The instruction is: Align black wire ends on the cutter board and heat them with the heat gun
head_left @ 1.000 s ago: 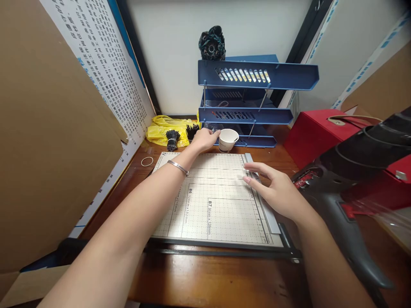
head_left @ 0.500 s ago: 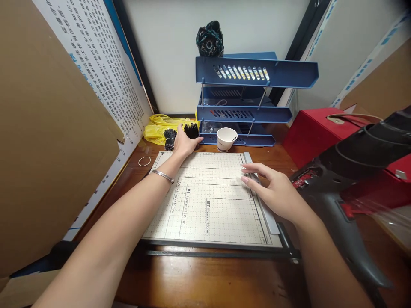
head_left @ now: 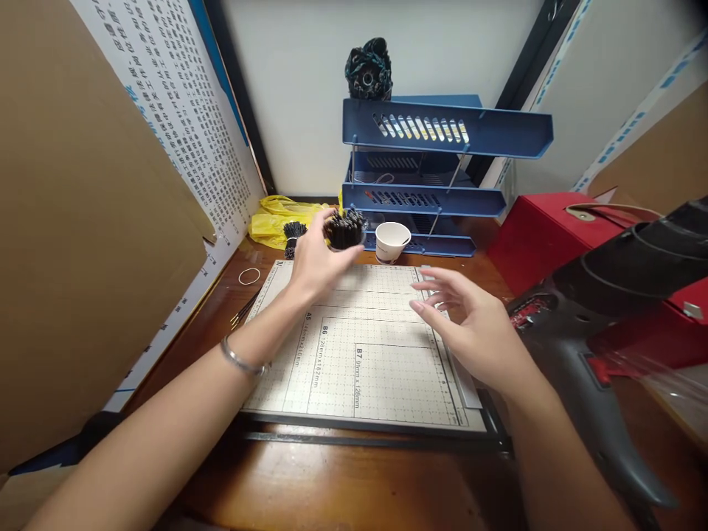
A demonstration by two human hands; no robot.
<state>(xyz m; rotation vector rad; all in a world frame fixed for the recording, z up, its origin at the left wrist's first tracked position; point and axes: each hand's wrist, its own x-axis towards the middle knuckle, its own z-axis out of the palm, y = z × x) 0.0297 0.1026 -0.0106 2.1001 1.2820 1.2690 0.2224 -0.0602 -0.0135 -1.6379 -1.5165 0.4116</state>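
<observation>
My left hand [head_left: 324, 265] is curled round a thick bundle of thin black wires [head_left: 346, 228] above the far edge of a paper cutter [head_left: 398, 380]. Blur hides whether a dark cup surrounds the wires. Just left of that hand, a smaller tied bundle of black wires [head_left: 295, 237] stands on the desk. My right hand [head_left: 462, 317] hovers over the cutter's right side, fingers apart and nothing in them. A white paper cup [head_left: 392, 245] stands behind the cutter, with a small dark item at its rim.
Blue tiered trays [head_left: 420, 199] rise at the back, near a yellow plastic bag [head_left: 268, 225]. On the right are a red box [head_left: 525, 251] and a black heat-gun-like tool [head_left: 597, 339]. A white ring [head_left: 248, 276] and loose wires [head_left: 243, 313] lie left of the cutter.
My left hand has drawn the thick wire bundle toward me and slightly right, from the back of the desk to the cutter's far edge. My right hand has barely moved.
</observation>
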